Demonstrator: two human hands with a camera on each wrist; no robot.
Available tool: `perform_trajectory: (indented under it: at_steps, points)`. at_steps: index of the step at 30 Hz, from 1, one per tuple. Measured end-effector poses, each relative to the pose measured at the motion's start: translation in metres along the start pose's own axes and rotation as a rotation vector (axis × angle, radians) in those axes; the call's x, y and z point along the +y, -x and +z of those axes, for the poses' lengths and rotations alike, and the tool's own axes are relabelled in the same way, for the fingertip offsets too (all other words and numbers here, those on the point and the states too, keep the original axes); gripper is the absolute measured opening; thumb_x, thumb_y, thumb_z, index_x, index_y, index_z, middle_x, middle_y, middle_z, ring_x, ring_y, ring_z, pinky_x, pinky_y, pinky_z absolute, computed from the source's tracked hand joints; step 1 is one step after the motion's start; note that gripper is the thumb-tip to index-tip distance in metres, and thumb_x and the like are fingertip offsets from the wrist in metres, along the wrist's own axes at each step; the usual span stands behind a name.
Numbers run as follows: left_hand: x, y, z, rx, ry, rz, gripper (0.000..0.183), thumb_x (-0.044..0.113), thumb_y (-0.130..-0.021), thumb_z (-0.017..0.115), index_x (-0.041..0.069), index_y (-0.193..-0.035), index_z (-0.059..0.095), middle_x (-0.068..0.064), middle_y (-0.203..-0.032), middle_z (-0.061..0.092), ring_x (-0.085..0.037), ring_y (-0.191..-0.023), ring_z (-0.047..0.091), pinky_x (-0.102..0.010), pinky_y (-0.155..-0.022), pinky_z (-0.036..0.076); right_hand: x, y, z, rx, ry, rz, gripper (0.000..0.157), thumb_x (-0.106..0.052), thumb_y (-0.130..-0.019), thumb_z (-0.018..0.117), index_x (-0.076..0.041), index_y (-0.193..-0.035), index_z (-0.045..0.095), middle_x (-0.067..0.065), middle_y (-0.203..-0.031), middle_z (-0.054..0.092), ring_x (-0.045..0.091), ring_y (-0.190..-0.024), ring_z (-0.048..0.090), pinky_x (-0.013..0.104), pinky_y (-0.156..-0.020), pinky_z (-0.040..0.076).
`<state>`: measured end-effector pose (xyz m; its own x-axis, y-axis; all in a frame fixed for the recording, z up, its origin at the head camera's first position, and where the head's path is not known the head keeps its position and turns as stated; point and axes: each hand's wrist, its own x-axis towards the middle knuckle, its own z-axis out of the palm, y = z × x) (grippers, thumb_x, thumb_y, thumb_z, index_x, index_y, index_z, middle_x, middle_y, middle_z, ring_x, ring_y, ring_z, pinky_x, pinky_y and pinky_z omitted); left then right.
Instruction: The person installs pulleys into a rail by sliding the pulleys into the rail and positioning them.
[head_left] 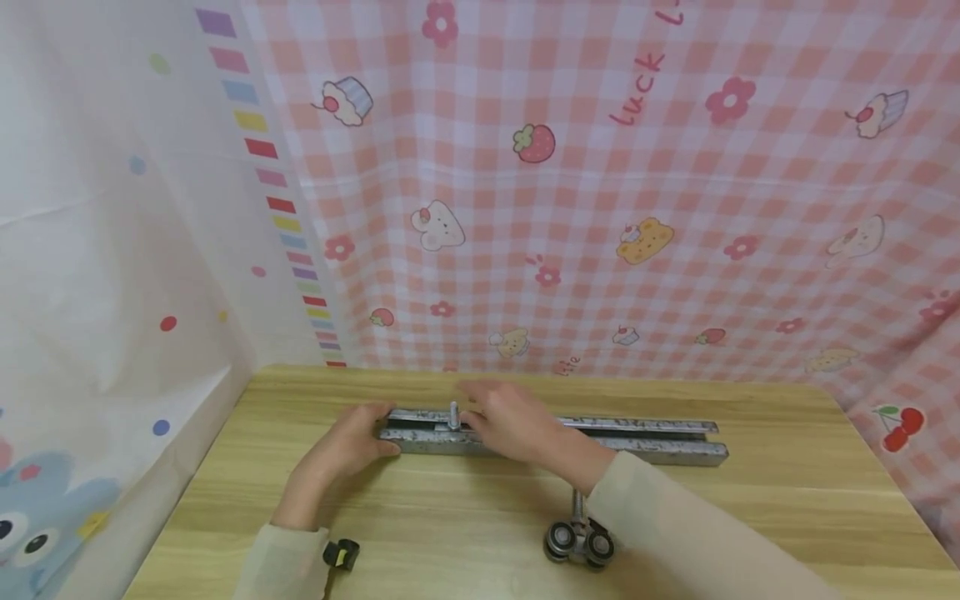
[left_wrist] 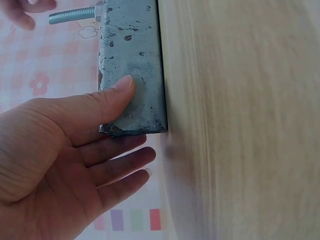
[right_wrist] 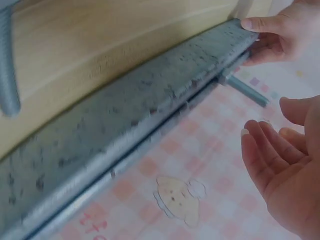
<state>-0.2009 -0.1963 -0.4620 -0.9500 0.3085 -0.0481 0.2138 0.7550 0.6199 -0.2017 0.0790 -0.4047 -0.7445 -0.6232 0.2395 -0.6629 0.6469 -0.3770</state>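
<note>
A grey, scuffed metal channel rail (head_left: 675, 454) with a lengthwise slot lies across the wooden table. At its left end, my left hand (head_left: 345, 446) holds the rail, thumb on the near side wall and fingers around the end and far side. A threaded bolt (left_wrist: 75, 15) with a nut stands up out of the slot near that end; what it joins inside is hidden. My right hand (right_wrist: 295, 165) hovers over the rail just right of the bolt, fingers loosely bent and apart from it, with nothing in them.
Nearer the front, a roller trolley (head_left: 579, 543) with dark wheels and a threaded stem lies on the table (head_left: 450, 533), below my right forearm. A black strap piece (head_left: 342, 554) shows at my left cuff. Checked pink cloth (head_left: 570, 200) hangs behind the table.
</note>
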Motion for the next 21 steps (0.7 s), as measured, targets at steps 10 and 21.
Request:
perform_trajectory:
  at_steps: [10,21]
  points:
    - [0.001,0.0,0.001,0.012,-0.008,0.007,0.054,0.003,-0.086,0.084,-0.008,-0.135,0.063,-0.025,-0.135,0.065,-0.044,-0.129,0.058,-0.058,-0.111,0.047,0.008,0.034,-0.029,0.096,0.111,-0.064,0.048,-0.026,-0.1,0.074,-0.005,-0.141,0.062,0.014,-0.134,0.068,0.029,-0.115,0.07,0.044,-0.091,0.061]
    - [0.002,-0.001,0.002,0.019,0.013,0.008,0.045,0.004,-0.085,0.084,-0.001,-0.127,0.069,-0.015,-0.125,0.071,-0.036,-0.12,0.064,-0.057,-0.108,0.049,0.034,0.088,-0.07,0.144,0.109,-0.033,0.071,-0.043,-0.097,0.074,-0.012,-0.156,0.049,0.013,-0.159,0.047,0.039,-0.14,0.051,0.062,-0.105,0.05]
